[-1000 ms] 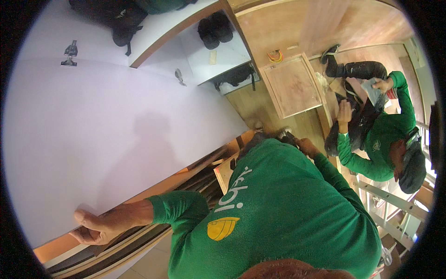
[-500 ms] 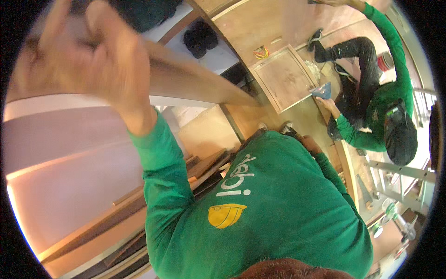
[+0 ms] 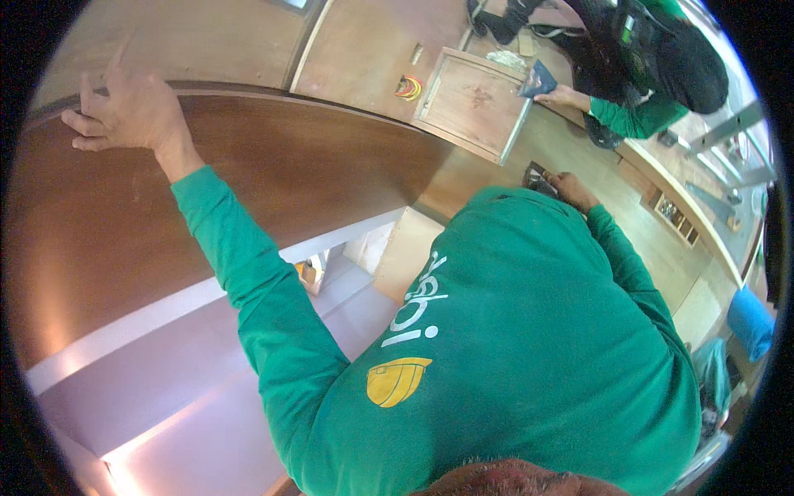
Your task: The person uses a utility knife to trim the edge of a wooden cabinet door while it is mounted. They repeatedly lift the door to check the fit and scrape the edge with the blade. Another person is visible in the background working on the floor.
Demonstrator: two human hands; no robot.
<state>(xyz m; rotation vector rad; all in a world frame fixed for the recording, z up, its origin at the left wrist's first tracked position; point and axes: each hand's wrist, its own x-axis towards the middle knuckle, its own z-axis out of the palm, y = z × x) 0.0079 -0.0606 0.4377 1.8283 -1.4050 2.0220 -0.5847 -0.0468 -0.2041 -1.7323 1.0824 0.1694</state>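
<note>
My left hand [image 3: 131,112] is at the upper edge of a brown wooden panel [image 3: 331,157], fingers spread, the tips blurred. My right hand [image 3: 572,186], beyond my green-sleeved torso, is closed on a dark tool [image 3: 538,178] with light parts, too small to identify. Below the panel shows a lit cabinet interior [image 3: 182,413] with white surfaces and a pale board [image 3: 401,248] at its right.
At upper right a co-worker in green [image 3: 633,120] holds a blue spreader [image 3: 538,78] beside a framed wooden door [image 3: 471,103]. Colored cable coils [image 3: 407,88] lie left of it. An aluminum ladder [image 3: 744,165] and blue roll [image 3: 748,322] are at right.
The panel has swung, showing its brown face and the interior below instead of the white surface. My left hand has moved up to its upper edge. The co-worker has shifted upward in view.
</note>
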